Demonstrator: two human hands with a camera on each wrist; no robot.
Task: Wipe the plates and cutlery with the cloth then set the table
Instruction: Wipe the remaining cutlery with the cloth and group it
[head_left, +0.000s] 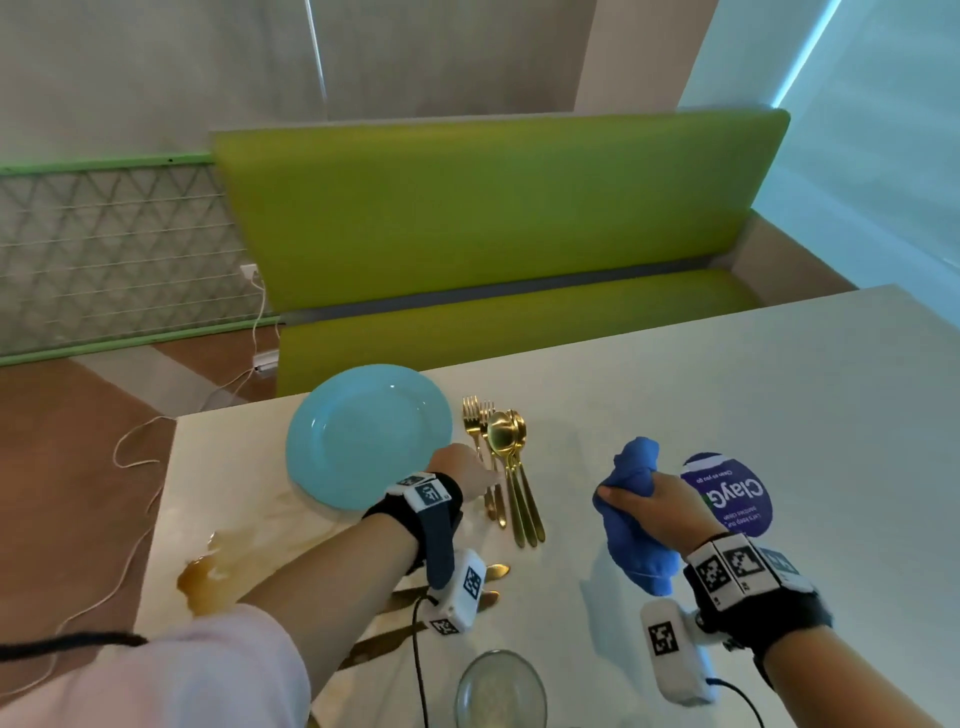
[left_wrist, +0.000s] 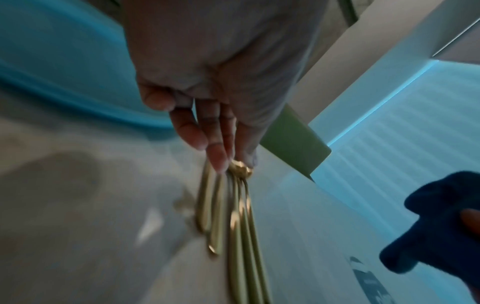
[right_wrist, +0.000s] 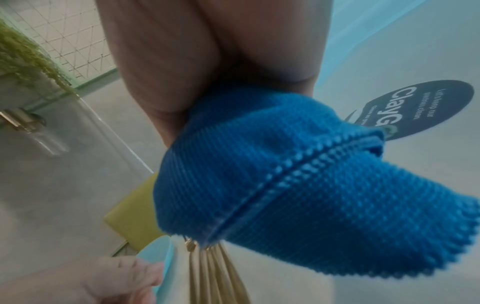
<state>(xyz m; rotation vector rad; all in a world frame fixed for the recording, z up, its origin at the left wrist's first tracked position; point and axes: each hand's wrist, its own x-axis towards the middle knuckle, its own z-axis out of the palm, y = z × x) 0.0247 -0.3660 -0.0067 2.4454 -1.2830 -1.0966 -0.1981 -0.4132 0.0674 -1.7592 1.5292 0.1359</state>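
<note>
Right of turquoise plate (head_left: 363, 436) | left grip (head_left: 462, 470) fingers straight, touching gold cutlery (head_left: 506, 467) | further right, right grip (head_left: 657, 512) clutching blue cloth (head_left: 636, 499).

I see a light blue plate (head_left: 363, 436), gold cutlery (head_left: 506, 467), a bright blue ribbed cloth (head_left: 636, 514), a dark purple sticker (head_left: 737, 493) with white lettering, a pale table (head_left: 727, 389), and a lime-green bench (head_left: 493, 208).

Eatery, as I read it: green booth bench (head_left: 493, 218) far side of pale table (head_left: 727, 395); round "ClayGo" clean-as-you-go sticker (head_left: 737, 499) on the tabletop, right.
</note>
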